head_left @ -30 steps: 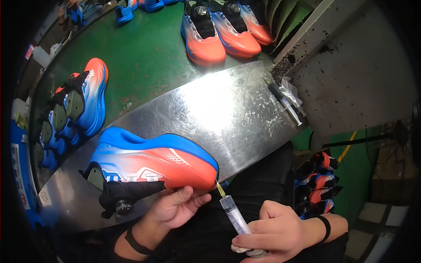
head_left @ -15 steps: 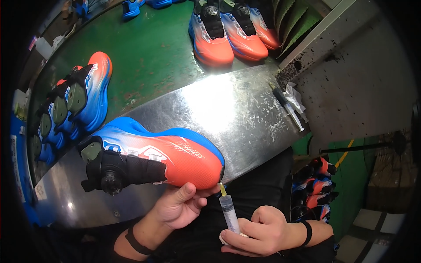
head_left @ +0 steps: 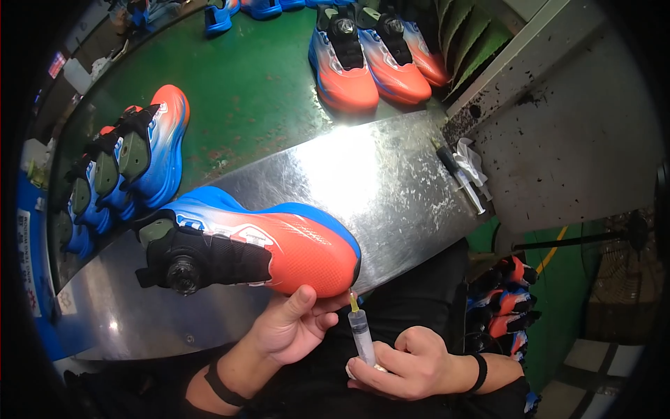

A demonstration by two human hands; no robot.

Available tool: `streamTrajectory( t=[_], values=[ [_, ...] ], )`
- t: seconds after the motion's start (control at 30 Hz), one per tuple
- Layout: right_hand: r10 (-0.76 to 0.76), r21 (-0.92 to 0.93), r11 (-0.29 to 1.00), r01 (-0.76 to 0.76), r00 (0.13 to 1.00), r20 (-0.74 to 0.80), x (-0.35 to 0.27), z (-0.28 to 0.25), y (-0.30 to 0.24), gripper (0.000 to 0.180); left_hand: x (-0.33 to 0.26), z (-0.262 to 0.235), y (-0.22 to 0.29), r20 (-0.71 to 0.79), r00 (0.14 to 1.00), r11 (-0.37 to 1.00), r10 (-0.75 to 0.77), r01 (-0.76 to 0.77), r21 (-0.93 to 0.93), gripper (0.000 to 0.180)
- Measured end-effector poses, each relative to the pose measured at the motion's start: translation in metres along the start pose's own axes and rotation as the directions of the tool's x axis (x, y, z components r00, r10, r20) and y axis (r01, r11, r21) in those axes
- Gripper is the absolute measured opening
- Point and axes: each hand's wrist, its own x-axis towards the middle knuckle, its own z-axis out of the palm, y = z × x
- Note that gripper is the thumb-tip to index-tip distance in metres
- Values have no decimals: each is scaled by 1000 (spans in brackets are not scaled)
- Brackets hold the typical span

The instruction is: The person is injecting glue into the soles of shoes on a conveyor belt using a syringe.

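The left hand grasps the red-and-blue shoe at its toe; from that grip the rest stretches leftward over the metal plate. The right hand is closed around a clear syringe, its yellow tip pointing away from the fingers to the toe's edge, just right of the left grip; contact cannot be told.

metal plate: dark syringe, white scrap beside | green tabletop: left shoe row, far shoe row
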Motion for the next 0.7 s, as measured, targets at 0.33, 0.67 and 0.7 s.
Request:
streamTrajectory(
  t=[0.33,0.67,0.7],
  values=[
    [-1,4,1000,1,1000,25,6,-20,16,43,-28,-22,3,142,987,997,-78,76,20,44],
    [199,30,980,-197,977,-71,34,15,119,53,-114,16,49,-283,891,801,356,-135,584,92],
    [226,60,973,-222,972,-59,35,16,120,53,-100,22,58,-251,894,760,372,-138,635,93]
  ],
)
